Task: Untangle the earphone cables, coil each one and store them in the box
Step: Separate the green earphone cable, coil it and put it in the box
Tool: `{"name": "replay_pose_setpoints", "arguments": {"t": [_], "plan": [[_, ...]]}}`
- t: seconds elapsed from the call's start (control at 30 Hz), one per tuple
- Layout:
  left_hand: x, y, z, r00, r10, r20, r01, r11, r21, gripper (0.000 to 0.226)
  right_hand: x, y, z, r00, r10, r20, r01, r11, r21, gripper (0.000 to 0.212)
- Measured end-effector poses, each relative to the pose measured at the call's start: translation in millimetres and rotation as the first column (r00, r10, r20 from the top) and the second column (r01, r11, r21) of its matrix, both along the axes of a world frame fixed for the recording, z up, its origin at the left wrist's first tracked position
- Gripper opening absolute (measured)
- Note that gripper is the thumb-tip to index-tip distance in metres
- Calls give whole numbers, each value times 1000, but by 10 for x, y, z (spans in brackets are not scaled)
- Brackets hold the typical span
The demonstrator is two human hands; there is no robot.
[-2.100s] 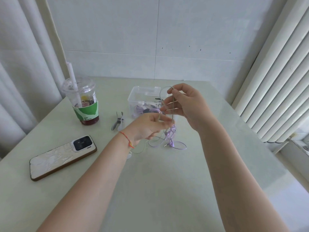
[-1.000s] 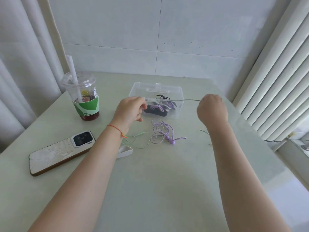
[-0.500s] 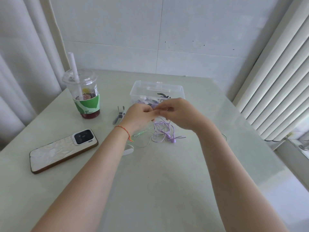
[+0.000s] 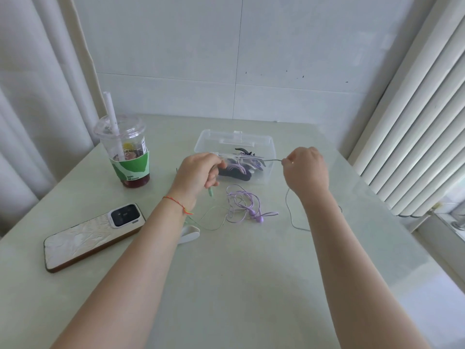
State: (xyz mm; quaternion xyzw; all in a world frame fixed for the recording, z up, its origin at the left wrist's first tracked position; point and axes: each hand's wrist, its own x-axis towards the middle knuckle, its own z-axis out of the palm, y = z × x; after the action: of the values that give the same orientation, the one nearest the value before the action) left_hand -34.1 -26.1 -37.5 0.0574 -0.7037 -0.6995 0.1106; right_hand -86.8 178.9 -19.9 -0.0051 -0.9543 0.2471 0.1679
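On my left stands a plastic cup point(image 4: 127, 157) with a straw and dark drink. Nearer to me, a phone point(image 4: 90, 236) lies face down.

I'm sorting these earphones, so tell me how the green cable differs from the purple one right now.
The green earphone cable is stretched taut in the air between the left hand and the right hand; the purple earphone cable lies loose on the table, untouched. The green one runs mostly as a straight line, while the purple one sits bunched in tangled loops. Both are thin wired earphones and both are outside the clear box.
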Motion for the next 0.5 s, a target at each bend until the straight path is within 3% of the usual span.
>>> {"name": "replay_pose_setpoints", "arguments": {"t": [0.13, 0.23, 0.3, 0.5], "plan": [[0, 66, -18, 995, -32, -92, 20, 992, -125, 16, 114, -209, 100, 956, 275, -99, -281, 958, -59, 42], [-4, 128, -38, 992, -68, -106, 46, 978, -205, 17, 285, -391, 193, 839, 540, -65, -536, 801, -265, 47], [-1, 172, -38, 991, -80, -105, 53, 969, -242, 18, 364, -482, 188, 779, 627, 15, -585, 735, -343, 42], [49, 203, 93, 998, -49, -36, 43, 986, -159, 19, 322, -435, 152, 776, 618, 125, -558, 766, -321, 22]]}}
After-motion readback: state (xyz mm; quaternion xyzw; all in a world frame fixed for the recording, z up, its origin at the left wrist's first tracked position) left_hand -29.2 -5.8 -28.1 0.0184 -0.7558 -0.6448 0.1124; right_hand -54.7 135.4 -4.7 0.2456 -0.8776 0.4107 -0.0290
